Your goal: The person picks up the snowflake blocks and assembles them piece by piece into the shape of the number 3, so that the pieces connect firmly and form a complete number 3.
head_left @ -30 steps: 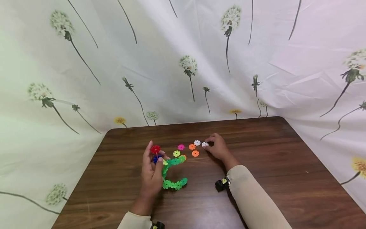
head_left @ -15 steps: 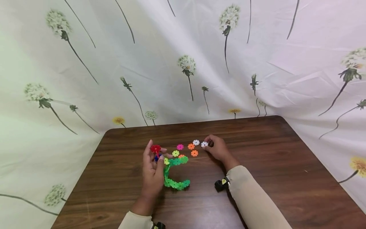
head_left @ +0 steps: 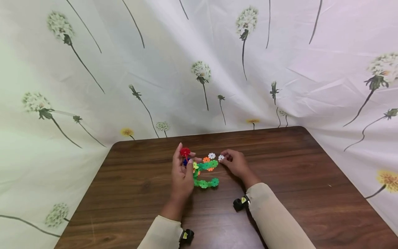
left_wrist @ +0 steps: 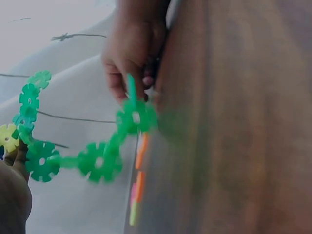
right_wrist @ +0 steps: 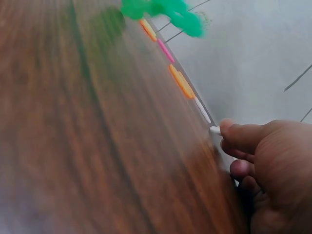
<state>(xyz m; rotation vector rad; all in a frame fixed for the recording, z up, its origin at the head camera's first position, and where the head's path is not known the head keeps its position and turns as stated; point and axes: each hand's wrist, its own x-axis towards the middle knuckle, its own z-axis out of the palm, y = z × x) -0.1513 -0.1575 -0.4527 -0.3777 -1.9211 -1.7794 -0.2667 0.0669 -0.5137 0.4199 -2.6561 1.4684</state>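
Observation:
My left hand (head_left: 182,176) holds a chain of linked flower-shaped plastic discs up over the table. A red disc (head_left: 185,152) and a blue disc (head_left: 186,162) stand at its fingers, with a yellow disc (head_left: 195,166) beside the thumb. From there the green part of the chain (left_wrist: 100,162) bends round in a C, open to the right. My right hand (head_left: 237,164) pinches a white flower disc (head_left: 221,157) between thumb and forefinger at the right end of the loose discs. In the right wrist view this white disc (right_wrist: 215,130) shows edge-on at the fingertips.
Another white disc (head_left: 211,156) and an orange disc (head_left: 206,159) lie on the brown wooden table (head_left: 280,159), left of my right hand. The chain partly covers more loose discs. A white cloth with printed dandelions (head_left: 155,69) hangs behind the table.
My left hand has moved right and a little away from me with the chain, which now overlaps the loose discs in the head view. My right hand stays near the same spot with the white disc.

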